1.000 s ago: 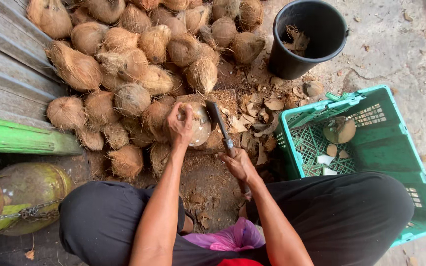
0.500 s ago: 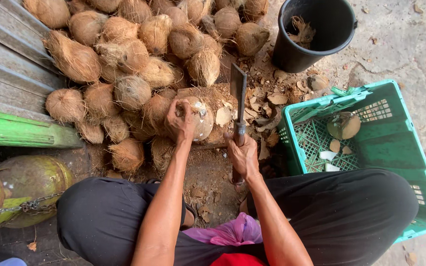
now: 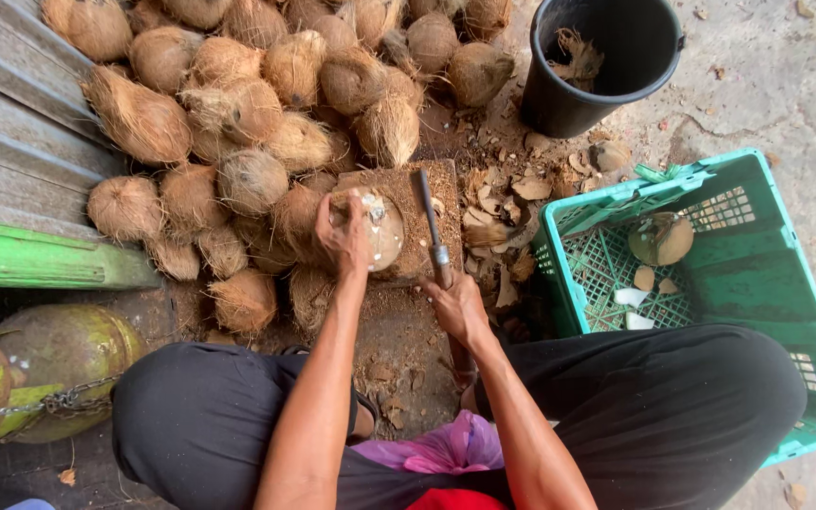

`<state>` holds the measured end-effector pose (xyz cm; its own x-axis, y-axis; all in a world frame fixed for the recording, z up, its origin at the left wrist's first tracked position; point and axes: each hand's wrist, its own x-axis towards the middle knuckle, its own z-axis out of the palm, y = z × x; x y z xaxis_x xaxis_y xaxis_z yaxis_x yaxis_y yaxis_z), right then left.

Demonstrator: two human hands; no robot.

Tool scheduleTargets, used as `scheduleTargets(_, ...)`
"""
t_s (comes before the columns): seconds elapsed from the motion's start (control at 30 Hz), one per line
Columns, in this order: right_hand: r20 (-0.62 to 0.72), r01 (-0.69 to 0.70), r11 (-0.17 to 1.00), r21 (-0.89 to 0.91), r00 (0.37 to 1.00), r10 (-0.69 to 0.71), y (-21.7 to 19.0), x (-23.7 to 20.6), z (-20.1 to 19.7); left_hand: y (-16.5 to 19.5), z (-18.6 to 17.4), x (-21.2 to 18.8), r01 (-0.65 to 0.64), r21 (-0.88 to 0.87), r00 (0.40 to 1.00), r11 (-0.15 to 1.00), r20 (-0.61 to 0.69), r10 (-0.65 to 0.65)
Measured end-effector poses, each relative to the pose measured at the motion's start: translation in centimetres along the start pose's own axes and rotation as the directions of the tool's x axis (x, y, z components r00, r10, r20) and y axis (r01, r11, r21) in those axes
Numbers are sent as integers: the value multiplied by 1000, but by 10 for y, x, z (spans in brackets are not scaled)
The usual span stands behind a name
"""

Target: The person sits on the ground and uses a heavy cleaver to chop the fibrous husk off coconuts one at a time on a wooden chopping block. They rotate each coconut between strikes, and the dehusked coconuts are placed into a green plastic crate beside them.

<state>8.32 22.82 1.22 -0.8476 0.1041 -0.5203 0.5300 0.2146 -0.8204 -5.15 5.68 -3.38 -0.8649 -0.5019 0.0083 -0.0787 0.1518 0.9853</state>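
The right hand (image 3: pixel 458 307) has brought the big knife (image 3: pixel 430 227) back down, so its blade now lies beside the coconut (image 3: pixel 377 225).

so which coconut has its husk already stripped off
The pale coconut under the left hand on the chopping block; the piled coconuts are all brown and fibrous.

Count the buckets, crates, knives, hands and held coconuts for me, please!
Black bucket: 1
Green crate: 1
Knife: 1
Held coconut: 1
Hands: 2 (left hand grips the coconut, right hand grips the knife)
Total: 6
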Motion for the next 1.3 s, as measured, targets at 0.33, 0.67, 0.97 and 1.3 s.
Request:
scheduleTargets(0.33,-28,77,981,-176,996,-83,13,20,35,8,0,10,40,131,989,991,139,-58)
scheduleTargets(0.67,207,18,995,95,978,-37,16,21,10,11,-13,10,-87,250,987,964,153,49)
scheduleTargets(0.97,65,106,945,309,989,-133,-23,-25,-12,26,-12,13,-153,122,968,981,219,123)
scheduleTargets(1.3,17,111,989,-94,994,-110,22,30,17,13,-14,13,-394,249,917,885,163,363)
